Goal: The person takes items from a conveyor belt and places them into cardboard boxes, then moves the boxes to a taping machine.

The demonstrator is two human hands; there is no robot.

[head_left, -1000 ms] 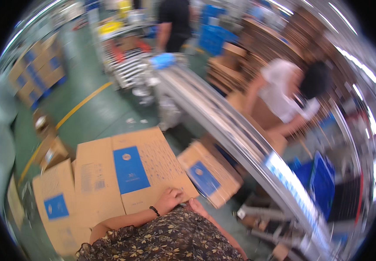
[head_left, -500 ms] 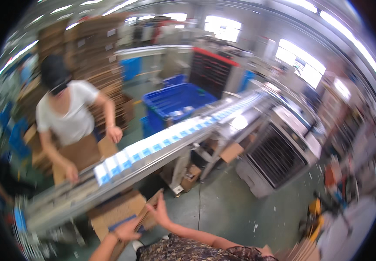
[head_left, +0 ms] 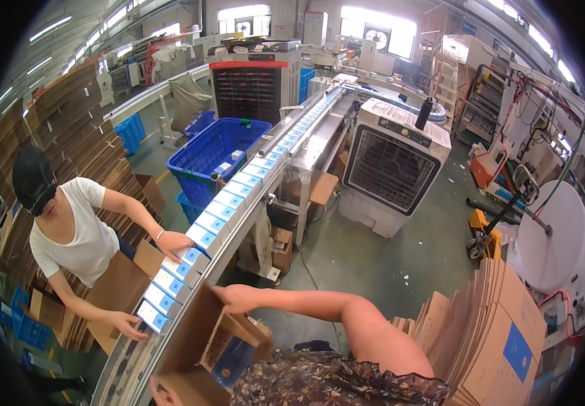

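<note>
An open brown cardboard box (head_left: 185,330) stands tilted against the near side of the conveyor, between my two hands. My right hand (head_left: 237,298) is closed on its upper edge at the far corner. At the bottom of the view my left hand (head_left: 164,394) grips the box's near end, partly cut off by the frame. Below lies more cardboard with a blue printed patch (head_left: 233,362). A row of small white-and-blue boxes (head_left: 223,211) runs along the conveyor (head_left: 219,265). Across from me, a co-worker's hands (head_left: 174,245) touch the boxes at the row's near end.
Flat cardboard sheets (head_left: 483,331) are stacked at my right. A large air cooler (head_left: 394,166) stands beyond, beside a pallet jack (head_left: 488,233). Behind the conveyor sits a blue basket (head_left: 201,159) with a few white boxes. Tall cardboard stacks (head_left: 52,128) rise behind the co-worker.
My view has turned right. My hands have moved apart and the cardboard box now stands opened out beside the conveyor. The white-and-blue row reaches farther down, and the co-worker's hands are now on it.
</note>
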